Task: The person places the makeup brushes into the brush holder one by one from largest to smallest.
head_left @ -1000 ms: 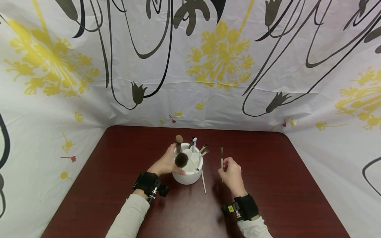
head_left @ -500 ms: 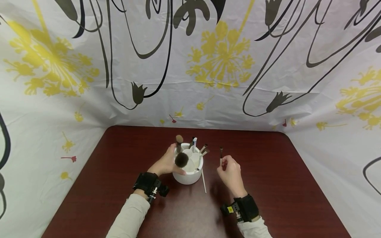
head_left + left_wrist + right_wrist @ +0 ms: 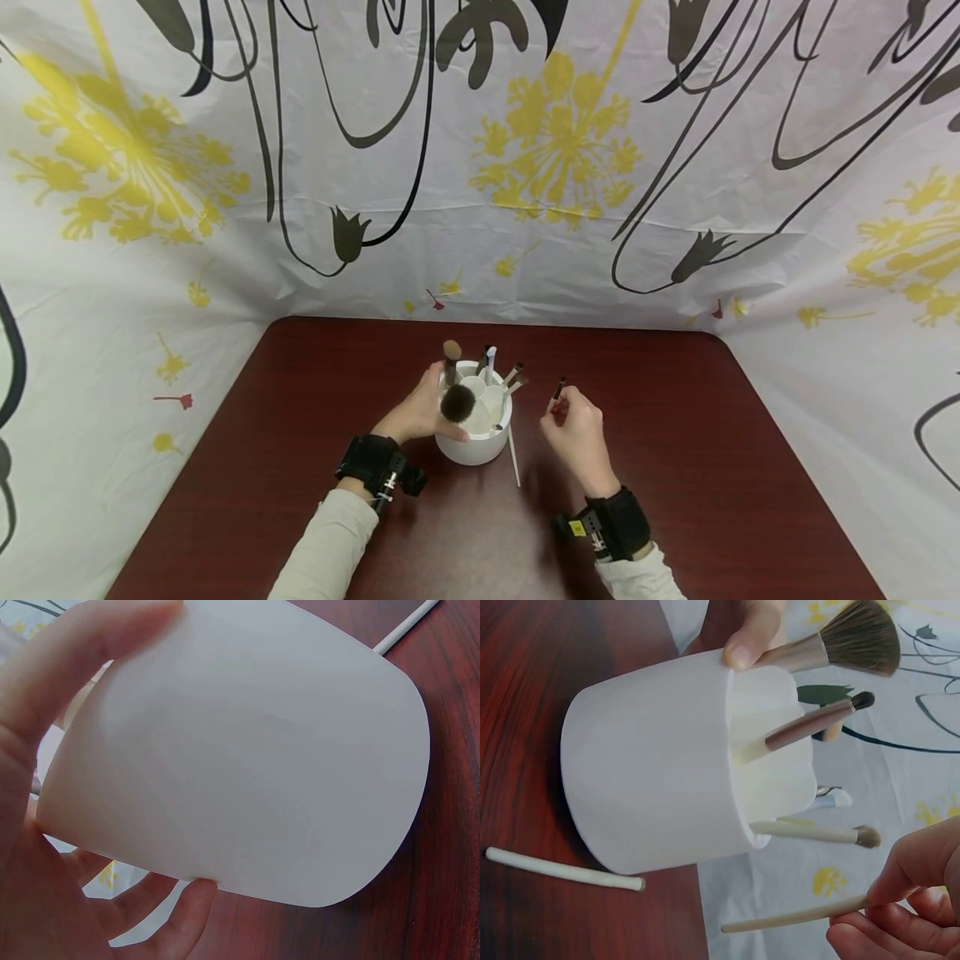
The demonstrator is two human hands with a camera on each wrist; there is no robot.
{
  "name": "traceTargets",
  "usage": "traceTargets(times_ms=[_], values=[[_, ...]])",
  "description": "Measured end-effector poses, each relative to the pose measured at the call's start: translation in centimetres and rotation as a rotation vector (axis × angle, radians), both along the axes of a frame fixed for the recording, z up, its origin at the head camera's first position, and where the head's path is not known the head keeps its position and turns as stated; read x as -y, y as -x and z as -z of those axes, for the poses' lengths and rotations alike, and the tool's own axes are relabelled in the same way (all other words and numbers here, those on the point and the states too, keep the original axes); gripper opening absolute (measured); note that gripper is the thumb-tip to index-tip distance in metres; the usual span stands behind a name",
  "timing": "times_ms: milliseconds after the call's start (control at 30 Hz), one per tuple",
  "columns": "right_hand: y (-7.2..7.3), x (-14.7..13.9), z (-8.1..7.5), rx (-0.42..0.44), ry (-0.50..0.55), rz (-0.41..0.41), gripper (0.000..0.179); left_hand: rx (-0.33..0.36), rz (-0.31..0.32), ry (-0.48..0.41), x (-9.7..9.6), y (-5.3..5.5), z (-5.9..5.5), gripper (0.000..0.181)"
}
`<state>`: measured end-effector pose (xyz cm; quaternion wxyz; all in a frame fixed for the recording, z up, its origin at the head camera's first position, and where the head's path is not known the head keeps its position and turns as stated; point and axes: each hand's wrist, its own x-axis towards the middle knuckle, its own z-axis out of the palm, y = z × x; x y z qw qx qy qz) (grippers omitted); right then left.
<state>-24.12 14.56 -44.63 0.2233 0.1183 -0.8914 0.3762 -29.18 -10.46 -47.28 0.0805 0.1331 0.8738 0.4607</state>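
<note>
My left hand (image 3: 422,410) grips the white round makeup brush holder (image 3: 471,450) from its left side, thumb at the near rim and fingers around the far side. Several brushes stand in its compartments, among them a large fluffy brush (image 3: 866,639), a small dark-tipped brush (image 3: 810,726) and a pale-handled brush (image 3: 817,832). To the right of the holder, my right hand (image 3: 577,433) pinches a thin makeup brush (image 3: 556,395) between thumb and fingers. Its dark tip points up and away, and its pale handle end shows in the right wrist view, apart from the holder.
A thin white stick (image 3: 514,458) lies on the dark red wooden table (image 3: 337,350), close beside the holder's right side. Behind the table hangs a white cloth (image 3: 570,275) with yellow and grey flower prints.
My right hand has shifted slightly left and away from me, and the brush in it has gone from upright to tilted, its tip leaning right. My left hand and the holder stay put.
</note>
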Motion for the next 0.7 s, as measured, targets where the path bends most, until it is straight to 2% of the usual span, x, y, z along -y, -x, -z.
traceTargets(times_ms=[333,700], values=[[0.2,1.3,-1.0,-0.018,0.035,-0.034,0.020,-0.010,0.002,0.012,0.0,0.0,0.0,0.120],[0.0,1.8,-1.3,-0.022,0.041,-0.056,0.018,-0.024,0.016,0.019,0.1,0.0,0.0,0.119]])
